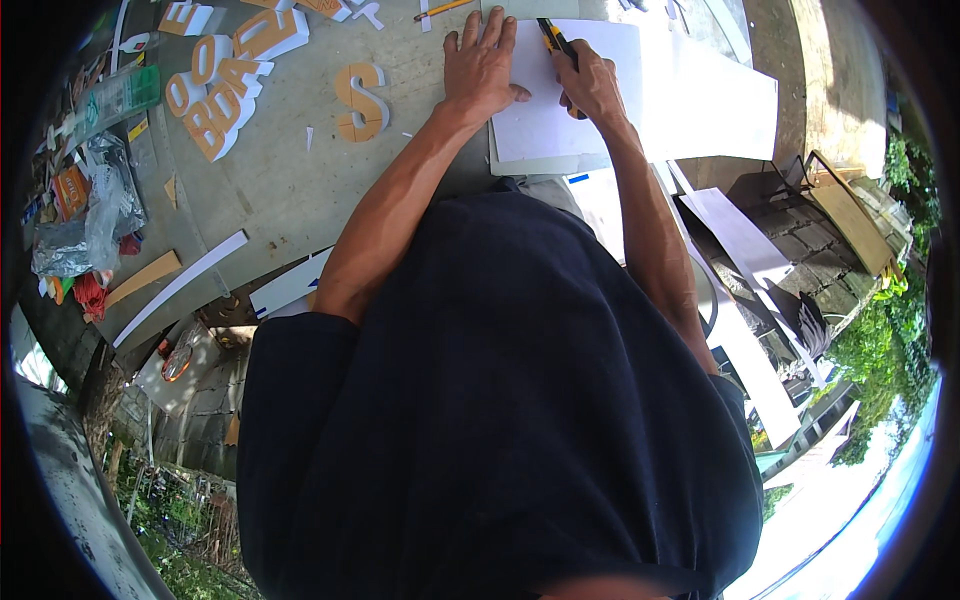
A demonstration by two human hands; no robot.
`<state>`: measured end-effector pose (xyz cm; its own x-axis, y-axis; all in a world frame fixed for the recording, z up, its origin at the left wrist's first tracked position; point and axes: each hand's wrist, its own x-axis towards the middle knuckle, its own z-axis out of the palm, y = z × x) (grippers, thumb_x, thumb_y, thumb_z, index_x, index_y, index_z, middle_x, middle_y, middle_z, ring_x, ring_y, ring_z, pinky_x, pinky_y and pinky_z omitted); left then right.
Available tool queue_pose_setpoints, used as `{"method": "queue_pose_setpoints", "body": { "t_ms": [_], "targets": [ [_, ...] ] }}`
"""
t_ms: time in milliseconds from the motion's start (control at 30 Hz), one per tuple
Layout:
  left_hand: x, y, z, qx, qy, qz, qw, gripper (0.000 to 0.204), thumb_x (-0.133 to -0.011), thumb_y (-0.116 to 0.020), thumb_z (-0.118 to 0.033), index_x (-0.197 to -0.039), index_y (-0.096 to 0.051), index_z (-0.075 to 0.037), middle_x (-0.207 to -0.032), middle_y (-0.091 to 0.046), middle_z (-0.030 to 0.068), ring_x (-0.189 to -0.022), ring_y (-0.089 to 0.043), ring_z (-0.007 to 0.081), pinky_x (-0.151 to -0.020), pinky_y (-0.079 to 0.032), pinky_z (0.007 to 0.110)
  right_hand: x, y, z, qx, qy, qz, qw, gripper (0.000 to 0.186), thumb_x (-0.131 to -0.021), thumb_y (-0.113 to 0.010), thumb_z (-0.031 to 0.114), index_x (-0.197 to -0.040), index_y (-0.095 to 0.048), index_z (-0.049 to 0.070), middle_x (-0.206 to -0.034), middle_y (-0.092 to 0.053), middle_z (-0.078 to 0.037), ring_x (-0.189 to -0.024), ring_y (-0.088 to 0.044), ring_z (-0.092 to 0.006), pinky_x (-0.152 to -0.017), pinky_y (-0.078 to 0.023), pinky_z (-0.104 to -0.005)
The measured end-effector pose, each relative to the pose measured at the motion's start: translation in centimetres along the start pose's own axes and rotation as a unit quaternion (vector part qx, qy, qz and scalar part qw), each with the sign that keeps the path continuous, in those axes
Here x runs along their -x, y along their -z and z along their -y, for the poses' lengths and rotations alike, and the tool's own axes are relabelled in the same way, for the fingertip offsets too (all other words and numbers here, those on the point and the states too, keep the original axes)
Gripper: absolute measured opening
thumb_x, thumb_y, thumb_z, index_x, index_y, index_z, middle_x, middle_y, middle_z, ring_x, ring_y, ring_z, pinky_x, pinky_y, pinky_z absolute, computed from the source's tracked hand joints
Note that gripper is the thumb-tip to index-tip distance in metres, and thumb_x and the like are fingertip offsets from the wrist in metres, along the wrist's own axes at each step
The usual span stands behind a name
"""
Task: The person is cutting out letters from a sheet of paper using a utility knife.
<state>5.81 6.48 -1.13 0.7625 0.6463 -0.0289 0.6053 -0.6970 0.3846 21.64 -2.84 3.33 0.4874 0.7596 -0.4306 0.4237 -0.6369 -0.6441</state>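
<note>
Utility knife (553,38): slim, yellow-and-black, gripped, middle part hidden; slanted over white sheet (540,125), far end tipped left, near end right. Blade contact too small to tell. White sheet: plain, broad, roughly rectangular, brightly lit, lying flat over tabletop (300,190); lower edge nearly straight, left edge partly covered.

Left of the fingers (491,28) of the left hand (480,78) lies one curving block letter (363,102), tan-faced and white-sided; farther left of them, similar capital letters (239,75) sit crowded together.
</note>
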Motion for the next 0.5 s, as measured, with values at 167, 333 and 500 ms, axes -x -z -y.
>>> {"method": "queue_pose_setpoints", "body": {
  "t_ms": [167, 333, 500],
  "targets": [
    [0.0, -0.1, -0.1, -0.007, -0.002, 0.007, 1.000, 0.114, -0.062, -0.095, -0.046, -0.156, -0.042, -0.010, -0.166, -0.034, 0.0112, -0.152, -0.029, 0.0361, -0.116, -0.030, 0.055, 0.1, 0.1, 0.0, 0.021, 0.002, -0.001, 1.000, 0.040, -0.101, -0.051, 0.030, -0.115, -0.062, -0.006, -0.068, -0.070, -0.019, -0.056, -0.072, -0.0265, -0.050, -0.059, -0.0369],
    [0.0, 0.0, -0.1, -0.015, 0.000, 0.012, 1.000, 0.115, -0.062, -0.095, -0.046, -0.156, -0.041, -0.010, -0.166, -0.033, 0.0110, -0.152, -0.029, 0.0366, -0.116, -0.030, 0.055, -0.3, -0.2, 0.9, 0.070, -0.003, 0.008, 0.998, 0.039, -0.101, -0.053, 0.029, -0.112, -0.063, -0.007, -0.068, -0.070, -0.022, -0.058, -0.073, -0.0292, -0.053, -0.060, -0.0401],
    [-0.1, 0.3, -0.6, -0.038, -0.005, 0.018, 0.999, 0.113, -0.064, -0.094, -0.046, -0.157, -0.040, -0.010, -0.167, -0.032, 0.0141, -0.152, -0.028, 0.0376, -0.114, -0.031, 0.058, -1.3, -1.2, 0.6, 0.187, 0.093, -0.046, 0.977, 0.031, -0.106, -0.054, 0.024, -0.103, -0.063, -0.006, -0.063, -0.068, -0.017, -0.050, -0.070, -0.0255, -0.044, -0.057, -0.0370]
  ]
}}
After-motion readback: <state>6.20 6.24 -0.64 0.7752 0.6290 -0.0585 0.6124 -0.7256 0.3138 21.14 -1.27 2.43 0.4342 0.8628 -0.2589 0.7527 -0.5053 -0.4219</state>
